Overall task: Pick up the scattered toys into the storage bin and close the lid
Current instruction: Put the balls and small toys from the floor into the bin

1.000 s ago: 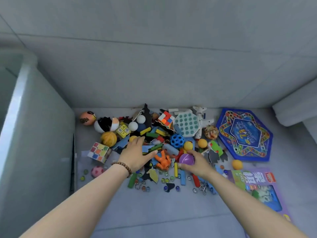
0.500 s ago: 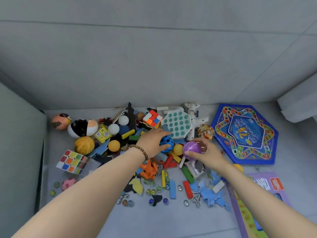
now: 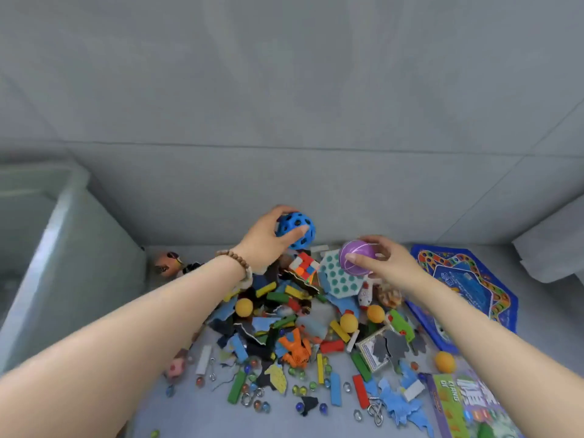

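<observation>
**Two balls in hand above the toy pile**

Gripping blue holed ball (image 3: 300, 226) in left hand (image 3: 264, 240), fingers curled round it, thumb on the near side. Held in the air over the far edge of the pile, touching none of the other toys. Bead bracelet (image 3: 234, 261) on that wrist.

Pinching purple ball (image 3: 356, 258) in right hand (image 3: 387, 263), thumb on the near face, fingers wrapped over the far side. Also in the air, just right of the blue one. Hands apart, each clamped on its own ball.

Storage bin (image 3: 60, 245) at the left edge, pale translucent wall, well left of both balls. Inside blurred, contents hard to tell.

On the grey floor (image 3: 196, 412), between the two forearms: the scattered toys. Colour cube (image 3: 304, 267) and teal hexagon bubble pad (image 3: 340, 280) under the hands at the far side. Orange figure (image 3: 295, 347) mid-pile among blue puzzle scraps and wooden blocks. Yellow-orange small balls (image 3: 244, 307) dotted through the pile. Glass marbles (image 3: 300, 390) and a metal ring puzzle (image 3: 376, 410) along the near edge. Green block (image 3: 237, 387) near left. Painted face ball (image 3: 166, 263) far left, by the bin wall. Pink toy (image 3: 174, 369) partly behind the left forearm.

Blue hexagonal game board (image 3: 467, 289) flat at right, partly under the right forearm. Purple game box (image 3: 464, 404) near right, cut by the frame edge.
</observation>
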Tool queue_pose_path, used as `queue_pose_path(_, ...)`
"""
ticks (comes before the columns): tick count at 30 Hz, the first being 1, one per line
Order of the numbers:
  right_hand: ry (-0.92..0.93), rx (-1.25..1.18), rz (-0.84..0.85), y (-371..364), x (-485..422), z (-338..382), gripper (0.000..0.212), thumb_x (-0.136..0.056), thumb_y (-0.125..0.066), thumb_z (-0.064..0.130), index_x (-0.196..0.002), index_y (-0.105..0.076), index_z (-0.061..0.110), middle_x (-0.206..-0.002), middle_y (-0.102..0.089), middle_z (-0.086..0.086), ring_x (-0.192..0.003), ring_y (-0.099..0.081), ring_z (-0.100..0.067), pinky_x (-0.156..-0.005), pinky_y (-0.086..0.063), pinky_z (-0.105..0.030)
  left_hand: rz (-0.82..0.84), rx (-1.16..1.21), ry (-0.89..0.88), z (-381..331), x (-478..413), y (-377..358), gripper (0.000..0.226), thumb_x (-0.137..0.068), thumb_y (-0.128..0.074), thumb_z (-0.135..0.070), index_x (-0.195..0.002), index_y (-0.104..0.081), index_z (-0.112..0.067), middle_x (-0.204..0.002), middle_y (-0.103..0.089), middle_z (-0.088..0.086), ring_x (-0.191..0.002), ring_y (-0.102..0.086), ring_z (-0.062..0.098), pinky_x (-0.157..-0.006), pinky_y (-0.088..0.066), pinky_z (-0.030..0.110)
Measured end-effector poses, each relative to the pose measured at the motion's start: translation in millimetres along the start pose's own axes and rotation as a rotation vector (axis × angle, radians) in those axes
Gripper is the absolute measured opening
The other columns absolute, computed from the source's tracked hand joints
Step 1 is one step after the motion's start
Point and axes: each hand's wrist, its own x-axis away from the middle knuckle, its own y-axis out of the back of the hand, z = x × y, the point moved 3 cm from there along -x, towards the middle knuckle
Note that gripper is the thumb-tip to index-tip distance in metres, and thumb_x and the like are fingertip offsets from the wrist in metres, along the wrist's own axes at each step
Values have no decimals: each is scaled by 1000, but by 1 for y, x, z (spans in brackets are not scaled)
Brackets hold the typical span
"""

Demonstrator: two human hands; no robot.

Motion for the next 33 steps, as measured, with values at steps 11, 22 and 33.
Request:
queue_pose_path(11, 368, -241, 504, -243, 118, 313, 40, -80, -72, 18, -117, -56, 15, -114, -61, -10, -98, -63, -19, -85, -56, -38, -416, -180, 198, -5, 258, 341, 41, -77, -73, -39, -110, -55, -25, -99, -65, -6, -87, -65, 8, -70, -53, 18)
queue_pose_path(22, -206, 290, 656, -505, 126, 183, 55, -79, -74, 24, -125, -46, 15, -116, -43, -6, -100, -50, -25, -69, -49, -30, -412, -12, 723, 252, 360, 341, 51, -76, -75, -25, -119, -50, -14, -106, -53, 5, -87, -55, 20, -73, -52, 30)
queue_pose_path(33, 134, 498, 512, -440, 133, 237, 54, -92, -58, 21, -141, -39, 14, -147, -38, -8, -133, -40, -22, -105, -36, -29, -486, -164, 579, 197, 351, 350, 58, -91, -56, -34, -140, -34, -11, -143, -43, 7, -131, -43, 20, -106, -33, 29)
